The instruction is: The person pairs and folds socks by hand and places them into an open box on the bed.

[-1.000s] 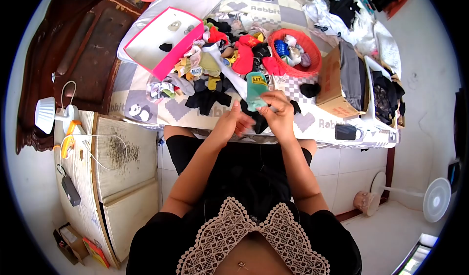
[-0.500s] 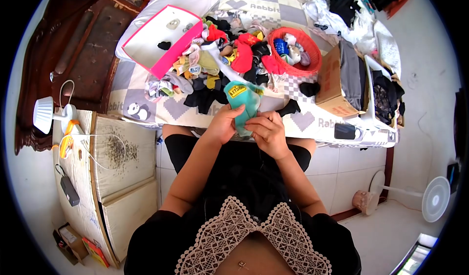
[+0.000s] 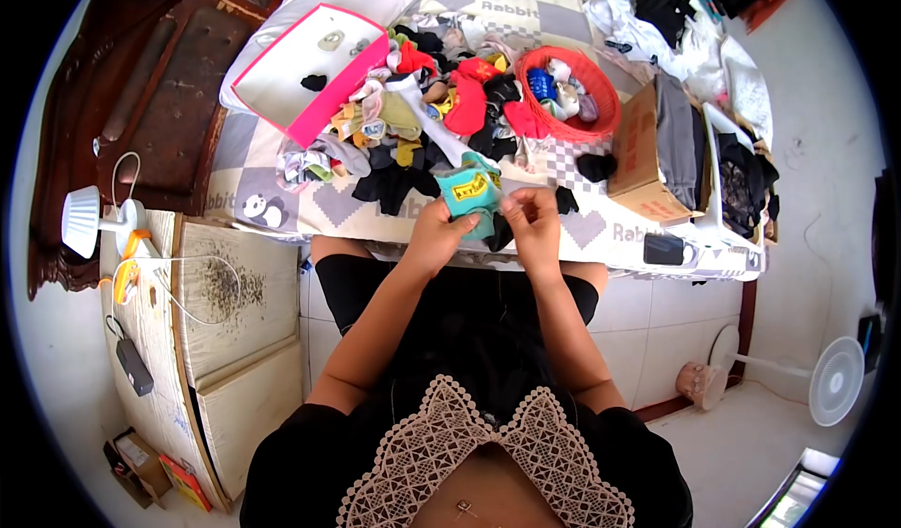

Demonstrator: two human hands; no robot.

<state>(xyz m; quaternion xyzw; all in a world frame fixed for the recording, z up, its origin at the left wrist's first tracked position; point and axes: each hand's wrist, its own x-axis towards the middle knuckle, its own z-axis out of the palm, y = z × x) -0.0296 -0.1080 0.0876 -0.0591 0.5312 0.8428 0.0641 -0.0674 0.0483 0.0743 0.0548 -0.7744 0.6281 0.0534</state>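
A teal sock (image 3: pixel 460 201) with a yellow lettered patch is between my two hands, just above the bed's front edge. My left hand (image 3: pixel 437 235) grips its left side, thumb across the fabric. At the sock's right edge, my right hand (image 3: pixel 533 226) pinches the fabric with bent fingers. The sock looks bunched or folded, its lower part hanging below the patch. Just beyond it lies a heap of mixed socks (image 3: pixel 466 106), with a long white sock (image 3: pixel 427 120) reaching towards it. A black sock (image 3: pixel 566 199) is beside my right hand, partly hidden.
A pink-edged white box (image 3: pixel 291 68) lies left of the heap, a black piece inside. A red basket (image 3: pixel 601 106) holds rolled socks. Further right are a cardboard box (image 3: pixel 638 167) with dark clothes and a phone (image 3: pixel 664 250). A lamp (image 3: pixel 84 220) stands on the left cabinet.
The teal sock has gone from hanging long to a shorter, bunched shape. My right hand has moved up and right, from its lower end to its right edge.
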